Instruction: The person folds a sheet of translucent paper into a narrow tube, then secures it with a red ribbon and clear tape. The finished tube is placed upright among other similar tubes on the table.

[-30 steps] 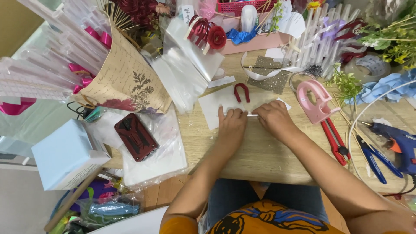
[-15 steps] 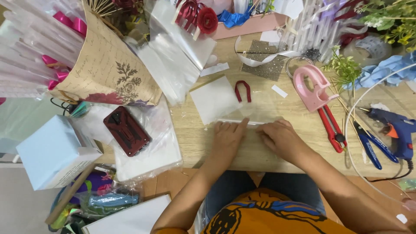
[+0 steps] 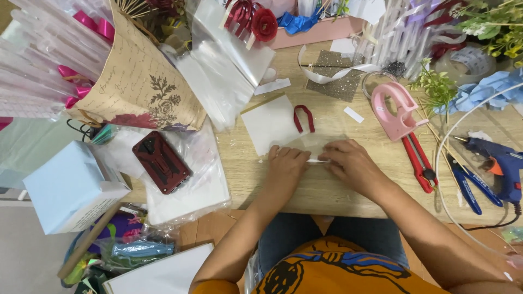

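Clear plastic film (image 3: 318,147) is what we work on in the head view, a see-through sheet lying flat on the wooden table (image 3: 327,190) just past its near edge. Our left hand (image 3: 287,166) presses down on the film's near border with the fingers curled and knuckles up, and our right hand (image 3: 351,163) lies just beside it, fingertips turned inward toward the left. Between the two a thin white strip (image 3: 316,161) shows, and both grips appear pinched on it where it meets the film (whether it is tape or a folded edge we cannot tell). We judge that the hands sit this close so the slippery sheet stays taut and does not slide. Both forearms come up from the lap, elbows out, wrists low on the table.

Just beyond the film lies a white paper square (image 3: 269,125) with a small red ribbon loop (image 3: 303,118) at its edge. To the right a pink tape dispenser (image 3: 393,110), red-handled scissors (image 3: 419,160) and a blue glue gun (image 3: 498,163) wait within reach. To the left a dark red phone (image 3: 161,161) rests on bagged white sheets, near a printed paper bouquet cone (image 3: 139,87).
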